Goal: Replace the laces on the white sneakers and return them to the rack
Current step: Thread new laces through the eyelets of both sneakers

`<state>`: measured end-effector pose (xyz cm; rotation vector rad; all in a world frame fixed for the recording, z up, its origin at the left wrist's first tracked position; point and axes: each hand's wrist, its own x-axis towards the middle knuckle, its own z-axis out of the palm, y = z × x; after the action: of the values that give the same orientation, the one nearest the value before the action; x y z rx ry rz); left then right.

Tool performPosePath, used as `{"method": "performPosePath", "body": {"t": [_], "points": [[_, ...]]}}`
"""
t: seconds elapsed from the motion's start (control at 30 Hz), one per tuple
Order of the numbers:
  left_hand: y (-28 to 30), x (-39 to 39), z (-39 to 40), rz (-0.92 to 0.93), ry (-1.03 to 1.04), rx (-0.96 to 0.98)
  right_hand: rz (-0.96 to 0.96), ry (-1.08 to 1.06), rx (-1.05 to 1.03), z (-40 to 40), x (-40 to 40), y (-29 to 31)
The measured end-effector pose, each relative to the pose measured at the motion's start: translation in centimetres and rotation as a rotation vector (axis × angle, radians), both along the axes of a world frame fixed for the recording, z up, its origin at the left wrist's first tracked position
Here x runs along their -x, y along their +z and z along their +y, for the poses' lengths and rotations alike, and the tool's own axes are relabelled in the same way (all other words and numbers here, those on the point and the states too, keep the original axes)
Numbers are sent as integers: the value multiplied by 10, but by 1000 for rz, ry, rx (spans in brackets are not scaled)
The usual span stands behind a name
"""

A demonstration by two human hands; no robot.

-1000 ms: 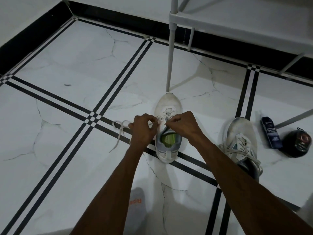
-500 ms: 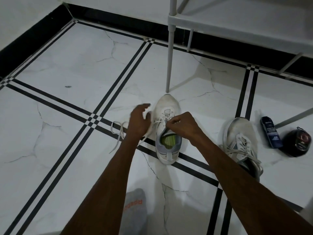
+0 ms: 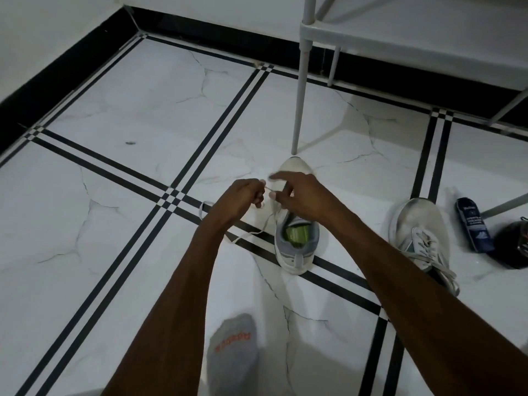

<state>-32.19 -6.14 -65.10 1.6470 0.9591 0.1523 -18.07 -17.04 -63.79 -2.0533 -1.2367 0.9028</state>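
At frame centre, the left hand (image 3: 243, 195) and right hand (image 3: 297, 195), parted half a second ago, now meet pinching the lace (image 3: 257, 227) above the sneaker (image 3: 297, 241), suggesting lacing continues.

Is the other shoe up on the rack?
No, the other shoe sits on the floor beside the rack.

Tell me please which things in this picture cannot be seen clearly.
Head view only:
- Eyelets of the middle sneaker: hidden under the right hand and left hand.
- How the lace runs through the shoe: covered by both hands, fingertips blurred.
- Rack: cut off by the top and right edges.
- Dark round object: cut by the right edge.
- Bottle label: too small to read.
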Motion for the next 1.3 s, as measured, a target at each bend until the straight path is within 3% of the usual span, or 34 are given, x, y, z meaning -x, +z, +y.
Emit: {"method": "performPosePath", "body": {"t": [0.1,0.13,0.2,0.23,0.3,0.43,0.5,0.53,0.57,0.67,0.7,0.73,0.8,0.9,0.97,1.07,1.1,1.23,1.3], "points": [[9,7,2,14,4,-21,69,94,39,7,3,3],[10,11,4,15,11,-24,124,6,48,8,0,0],[8,19,7,27,26,-38,235,-371,-15,10,-12,-14],[8,21,7,34,23,-52,156,-575,-73,9,-19,-20],[6,23,5,39,5,-72,-63,-699,-105,6,-25,-24],[4,18,0,56,-47,-109,222,-183,-66,8,-11,-4],[8,15,-1,37,-44,-119,183,87,77,11,-1,1],[10,14,-1,39,-40,-125,150,89,102,14,0,-2],[10,13,0,39,-38,-131,152,-16,85,17,-1,-4],[5,17,3,17,-19,-130,142,-640,-132,24,-22,-12],[2,19,4,14,-6,-125,110,-707,-173,24,-29,-11],[0,19,4,22,2,-125,125,-651,-169,23,-31,-8],[-2,18,5,41,1,-146,193,-313,-84,22,-21,0],[1,11,1,61,-28,-166,140,71,107,17,0,5],[3,10,2,66,-26,-167,7,-59,44,22,-4,-9],[3,14,5,47,11,-168,-97,-533,-107,24,-27,-20],[2,15,6,48,20,-177,-64,-519,-117,21,-30,-18],[-1,12,4,58,-40,-261,108,12,-15,14,-3,-5],[-5,9,4,32,-40,-325,62,31,-40,16,4,-8]]}}
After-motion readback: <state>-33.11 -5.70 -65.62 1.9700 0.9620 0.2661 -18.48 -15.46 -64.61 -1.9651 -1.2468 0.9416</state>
